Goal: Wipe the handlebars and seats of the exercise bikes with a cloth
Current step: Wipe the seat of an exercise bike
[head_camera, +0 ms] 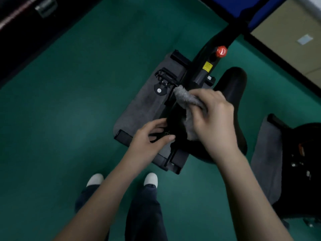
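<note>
My right hand (213, 119) grips the bunched grey cloth (186, 100) on the black seat (232, 84) beneath it, while my left hand (152, 136) alongside pinches a dark part (171, 126), probably to steady it.

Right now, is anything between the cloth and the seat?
Nothing visible. The right hand grips the cloth and it appears to lie straight on the black seat. The left hand holds the seat's edge beside the cloth, not under it.
</note>
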A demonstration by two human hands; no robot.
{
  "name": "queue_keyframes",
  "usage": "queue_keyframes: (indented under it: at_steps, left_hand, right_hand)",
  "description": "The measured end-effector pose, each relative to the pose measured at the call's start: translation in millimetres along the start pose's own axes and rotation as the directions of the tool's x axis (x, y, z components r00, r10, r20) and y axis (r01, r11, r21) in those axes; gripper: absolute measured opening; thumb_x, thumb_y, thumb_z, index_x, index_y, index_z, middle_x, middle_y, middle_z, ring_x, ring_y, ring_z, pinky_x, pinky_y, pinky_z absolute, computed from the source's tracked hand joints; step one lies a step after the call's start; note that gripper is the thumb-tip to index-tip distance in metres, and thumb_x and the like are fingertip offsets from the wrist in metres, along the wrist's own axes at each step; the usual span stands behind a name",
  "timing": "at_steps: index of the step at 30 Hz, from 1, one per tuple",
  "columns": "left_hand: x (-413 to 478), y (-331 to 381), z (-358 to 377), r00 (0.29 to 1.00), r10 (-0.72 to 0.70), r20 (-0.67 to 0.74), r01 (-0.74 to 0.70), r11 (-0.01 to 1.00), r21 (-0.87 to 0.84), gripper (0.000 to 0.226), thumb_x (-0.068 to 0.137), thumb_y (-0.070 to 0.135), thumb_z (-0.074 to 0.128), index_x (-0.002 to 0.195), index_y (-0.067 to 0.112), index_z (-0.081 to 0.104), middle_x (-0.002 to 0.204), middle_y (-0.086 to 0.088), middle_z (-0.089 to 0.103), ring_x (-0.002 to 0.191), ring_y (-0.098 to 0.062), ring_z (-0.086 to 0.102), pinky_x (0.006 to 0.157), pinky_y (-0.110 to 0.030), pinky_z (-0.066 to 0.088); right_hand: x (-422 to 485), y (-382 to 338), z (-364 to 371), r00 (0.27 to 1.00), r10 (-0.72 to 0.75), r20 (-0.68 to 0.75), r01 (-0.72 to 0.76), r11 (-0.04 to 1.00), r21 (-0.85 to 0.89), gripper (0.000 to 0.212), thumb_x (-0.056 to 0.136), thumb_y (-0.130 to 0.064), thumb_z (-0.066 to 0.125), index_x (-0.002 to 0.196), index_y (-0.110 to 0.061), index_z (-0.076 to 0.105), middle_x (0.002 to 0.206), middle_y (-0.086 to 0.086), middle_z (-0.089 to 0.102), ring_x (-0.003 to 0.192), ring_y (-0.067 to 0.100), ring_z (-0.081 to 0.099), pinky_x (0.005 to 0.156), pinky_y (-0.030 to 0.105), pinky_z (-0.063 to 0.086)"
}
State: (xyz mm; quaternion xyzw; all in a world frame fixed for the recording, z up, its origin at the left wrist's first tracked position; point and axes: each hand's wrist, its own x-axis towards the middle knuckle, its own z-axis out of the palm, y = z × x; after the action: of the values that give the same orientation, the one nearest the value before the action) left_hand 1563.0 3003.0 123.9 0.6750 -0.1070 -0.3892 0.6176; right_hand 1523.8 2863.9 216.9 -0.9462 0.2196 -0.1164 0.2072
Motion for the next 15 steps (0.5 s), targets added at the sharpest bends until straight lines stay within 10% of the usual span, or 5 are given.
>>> queue_keyframes:
  at_steps: [4, 8, 15]
  left_hand:
    - [-18, -3, 22, 0.995, -0.021, -0.094, 0.012, 0.995, -0.096, 0.066, 0.059, 0.05, 0.072, 0.121, 0.038, 0.054, 0.116, 0.016, 0.063, 0.108, 0.003, 0.058, 0.096, -0.028, 0.046]
    - [-31, -7, 43, 0.984, -0.03, -0.177, 0.007, 0.992, -0.129, 0.079, 0.052, 0.058, 0.072, 0.126, 0.041, 0.049, 0.119, 0.019, 0.061, 0.108, 0.01, 0.054, 0.091, -0.016, 0.042]
    - [-39, -14, 67, 0.966, -0.064, -0.252, 0.005, 0.973, -0.231, 0.072, 0.062, 0.037, 0.081, 0.128, 0.022, 0.057, 0.124, 0.012, 0.059, 0.114, 0.009, 0.051, 0.091, 0.001, 0.035]
  right_hand:
    - [47, 9, -3, 0.932, -0.111, 0.344, 0.11, 0.994, 0.023, 0.016, 0.087, -0.007, 0.058, 0.097, -0.014, 0.067, 0.088, 0.001, 0.067, 0.09, 0.02, 0.058, 0.073, 0.018, 0.036]
    - [69, 4, 8, 0.689, -0.244, 0.683, 0.3, 0.953, 0.037, 0.008, 0.09, -0.015, 0.057, 0.091, -0.021, 0.063, 0.075, -0.004, 0.062, 0.074, 0.011, 0.053, 0.058, 0.015, 0.032]
    - [71, -4, 9, 0.407, -0.357, 0.84, 0.488, 0.863, 0.13, 0.009, 0.093, -0.016, 0.057, 0.091, -0.024, 0.058, 0.063, -0.015, 0.051, 0.056, -0.007, 0.049, 0.055, 0.01, 0.032]
